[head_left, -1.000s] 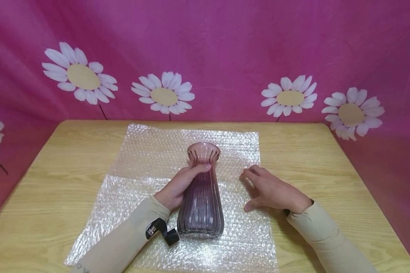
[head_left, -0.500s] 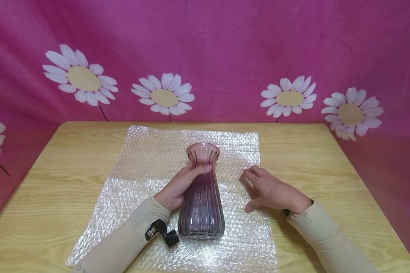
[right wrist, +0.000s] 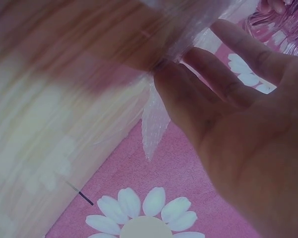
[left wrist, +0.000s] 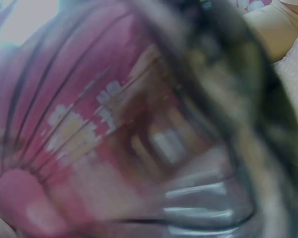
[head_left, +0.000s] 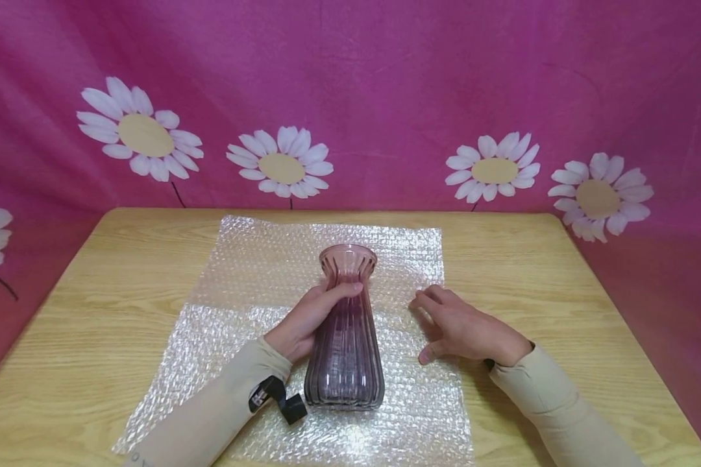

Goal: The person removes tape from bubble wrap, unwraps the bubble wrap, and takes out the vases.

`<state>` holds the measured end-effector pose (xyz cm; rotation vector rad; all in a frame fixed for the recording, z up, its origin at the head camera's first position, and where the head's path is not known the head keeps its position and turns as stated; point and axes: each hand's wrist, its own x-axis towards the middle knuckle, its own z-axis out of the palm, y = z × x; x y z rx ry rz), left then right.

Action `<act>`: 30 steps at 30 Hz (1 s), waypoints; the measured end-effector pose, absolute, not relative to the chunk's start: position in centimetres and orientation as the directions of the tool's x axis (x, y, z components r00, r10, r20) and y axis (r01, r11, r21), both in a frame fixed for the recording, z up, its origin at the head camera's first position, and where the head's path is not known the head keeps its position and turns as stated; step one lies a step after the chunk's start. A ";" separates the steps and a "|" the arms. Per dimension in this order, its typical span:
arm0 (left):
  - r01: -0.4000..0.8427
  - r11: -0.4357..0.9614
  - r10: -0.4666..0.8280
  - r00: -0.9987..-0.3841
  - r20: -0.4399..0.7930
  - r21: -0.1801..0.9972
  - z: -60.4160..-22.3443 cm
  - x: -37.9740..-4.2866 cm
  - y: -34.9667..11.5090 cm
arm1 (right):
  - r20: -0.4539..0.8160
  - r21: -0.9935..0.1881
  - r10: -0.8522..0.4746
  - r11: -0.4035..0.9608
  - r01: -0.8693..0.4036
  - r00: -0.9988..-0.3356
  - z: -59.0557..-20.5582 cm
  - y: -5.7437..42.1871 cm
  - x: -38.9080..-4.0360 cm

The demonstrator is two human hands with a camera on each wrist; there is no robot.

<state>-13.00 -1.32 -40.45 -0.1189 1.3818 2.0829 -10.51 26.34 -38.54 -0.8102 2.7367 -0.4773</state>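
Note:
A ribbed glass vase point(head_left: 347, 350), pinkish at the mouth and purple-grey toward the base, is over the bubble wrap point(head_left: 222, 344). Its mouth points to the far side and its base toward me. My left hand point(head_left: 309, 318) grips it below the flared rim, thumb across the front; the other fingers are hidden behind the glass. Blurred glass of the vase point(left wrist: 139, 148) fills most of the left wrist view. My right hand point(head_left: 467, 327) rests at the wrap's right edge, fingers loosely bent. In the right wrist view, its fingertips touch the bubble wrap point(right wrist: 156, 124).
The wooden table point(head_left: 531, 272) extends beyond the wrap on both sides. A pink cloth point(head_left: 385, 97) printed with white daisies hangs behind and around it. A black strap point(head_left: 277, 395) dangles from the left wrist beside the vase's base.

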 end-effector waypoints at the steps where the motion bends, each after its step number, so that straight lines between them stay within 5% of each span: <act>1: -0.543 -0.254 0.448 -0.800 -0.400 0.801 -40.4 -13.0 -1.3 | -0.142 -0.377 -0.561 0.792 -0.480 -0.815 -38.5 26.3 -10.5; 30: -0.512 -0.243 0.484 -0.800 -0.355 0.824 -39.1 -12.2 -1.5 | -0.194 -0.398 -0.555 0.798 -0.452 -0.809 -38.0 26.3 -10.2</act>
